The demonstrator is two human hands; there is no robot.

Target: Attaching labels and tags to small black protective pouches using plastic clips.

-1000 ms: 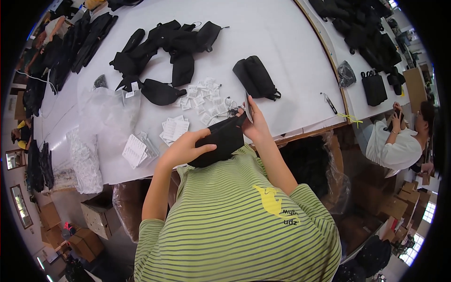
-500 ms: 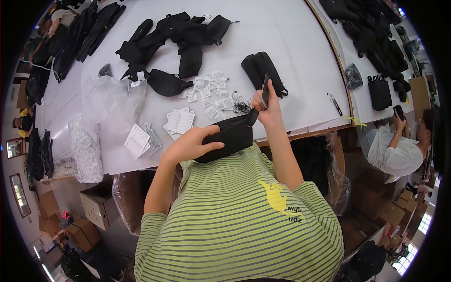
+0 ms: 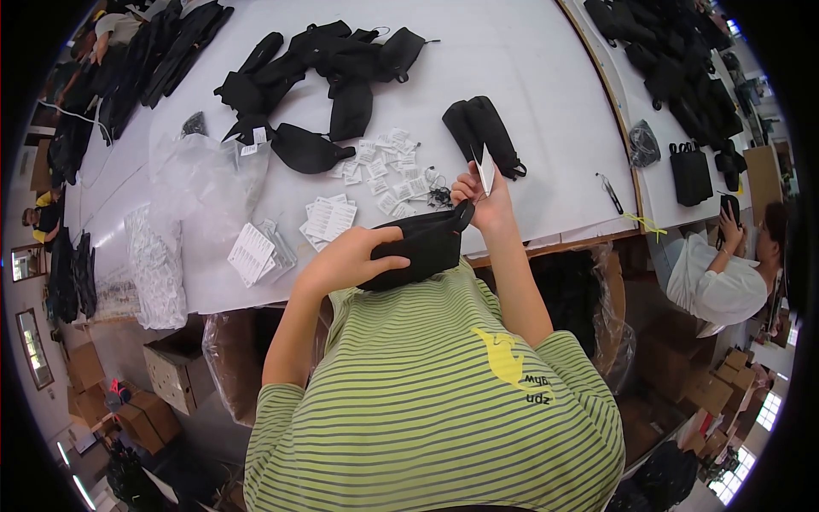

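A black fabric pouch [image 3: 422,256] rests against my body at the table edge. My left hand [image 3: 354,258] is closed round its left end, thumb on the near side. At its right end a short loop stands up beside my right hand [image 3: 484,198]. Those fingers pinch a folded card tag [image 3: 485,171], dark on one face and white on another. Whether they also touch the loop, I cannot tell. Just beyond lie black pouches [image 3: 484,132] side by side. Left of my right hand are a small tangle of black strings [image 3: 439,194] and scattered white labels [image 3: 388,166].
Several black bags [image 3: 328,68] lie heaped at the far side. Stacked white label sheets [image 3: 252,254] and a clear plastic bag [image 3: 205,175] are on the left. A thread snipper [image 3: 610,194] lies near the right edge. To the right, a person [image 3: 721,273] holds a dark object.
My right hand has turned the card, so its white face now shows and its leaves stand apart. My left hand keeps its hold on the pouch.
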